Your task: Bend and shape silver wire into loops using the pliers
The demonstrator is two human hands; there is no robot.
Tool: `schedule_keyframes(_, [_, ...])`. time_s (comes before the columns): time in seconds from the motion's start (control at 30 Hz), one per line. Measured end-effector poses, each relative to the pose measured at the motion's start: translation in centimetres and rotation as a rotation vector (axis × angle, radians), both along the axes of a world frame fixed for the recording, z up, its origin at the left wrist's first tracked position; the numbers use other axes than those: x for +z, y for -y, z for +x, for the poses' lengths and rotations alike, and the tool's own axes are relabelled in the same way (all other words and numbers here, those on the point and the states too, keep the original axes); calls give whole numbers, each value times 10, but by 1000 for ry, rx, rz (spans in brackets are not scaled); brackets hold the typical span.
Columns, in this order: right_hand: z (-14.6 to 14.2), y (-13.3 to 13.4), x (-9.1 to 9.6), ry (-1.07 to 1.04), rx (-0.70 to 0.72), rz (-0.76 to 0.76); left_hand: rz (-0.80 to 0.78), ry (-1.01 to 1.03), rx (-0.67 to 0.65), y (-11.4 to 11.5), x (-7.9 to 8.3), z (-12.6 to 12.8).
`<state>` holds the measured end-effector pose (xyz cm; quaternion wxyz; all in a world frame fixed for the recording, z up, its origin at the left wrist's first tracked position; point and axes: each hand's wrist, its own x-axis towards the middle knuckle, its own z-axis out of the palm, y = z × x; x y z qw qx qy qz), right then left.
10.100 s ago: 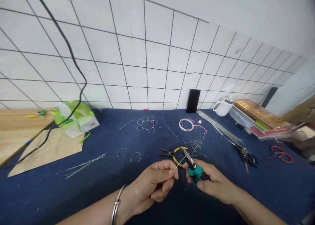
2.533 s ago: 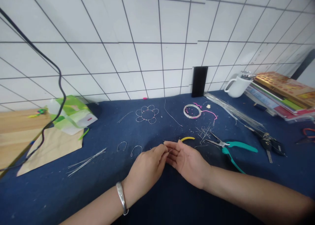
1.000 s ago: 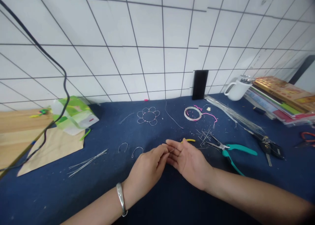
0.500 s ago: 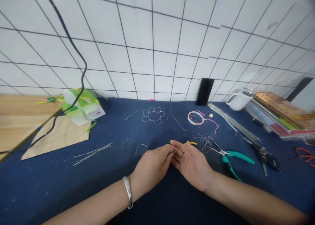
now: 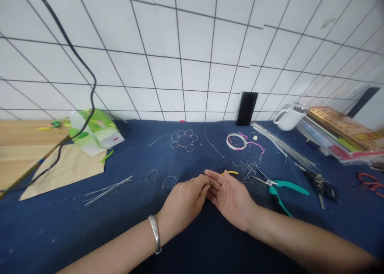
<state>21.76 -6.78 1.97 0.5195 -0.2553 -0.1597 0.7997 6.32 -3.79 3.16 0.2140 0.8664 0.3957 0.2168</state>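
Observation:
My left hand (image 5: pixel 183 201) and my right hand (image 5: pixel 231 196) meet at the middle of the dark blue cloth (image 5: pixel 90 230), fingertips touching. Both pinch a thin short piece of silver wire (image 5: pixel 212 182) between them. The left wrist wears a silver bangle (image 5: pixel 155 233). Behind my right hand lie yellow-handled pliers (image 5: pixel 230 172), mostly hidden. Teal-handled pliers (image 5: pixel 279 187) rest on the cloth to the right of my right hand. Two bent wire arches (image 5: pixel 162 179) lie just left of my left hand. A wire flower (image 5: pixel 184 140) lies farther back.
Straight wires (image 5: pixel 106 188) lie at the left, a long bundle (image 5: pixel 283 148) at the right. A wire coil with pink cord (image 5: pixel 237 141), black cutters (image 5: pixel 322 184), red scissors (image 5: pixel 369 182), a white mug (image 5: pixel 288 118), stacked books (image 5: pixel 339 134), a green bag (image 5: pixel 94 132) and a black cable (image 5: pixel 75 62) surround them.
Ten seconds ago my right hand held the teal pliers on the wire; they now lie on the cloth. Over the last second both hands stay together on the wire; only the view shifts slightly.

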Motion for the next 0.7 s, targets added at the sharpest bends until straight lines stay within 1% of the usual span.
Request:
schedule_keyframes(0.17, [-1, 0, 0, 16, -2, -5, -31, -39, 5, 0, 1, 2])
schedule_keyframes(0.3, [-1, 1, 1, 42, -6, -24, -26, -41, -2, -1, 0, 2])
schedule_keyframes(0.57, [1, 2, 0, 7, -4, -25, -52, -54, -1, -1, 1, 2])
schedule_keyframes(0.7, [0, 2, 0, 17, -3, -22, -38, -42, -6, -1, 1, 2])
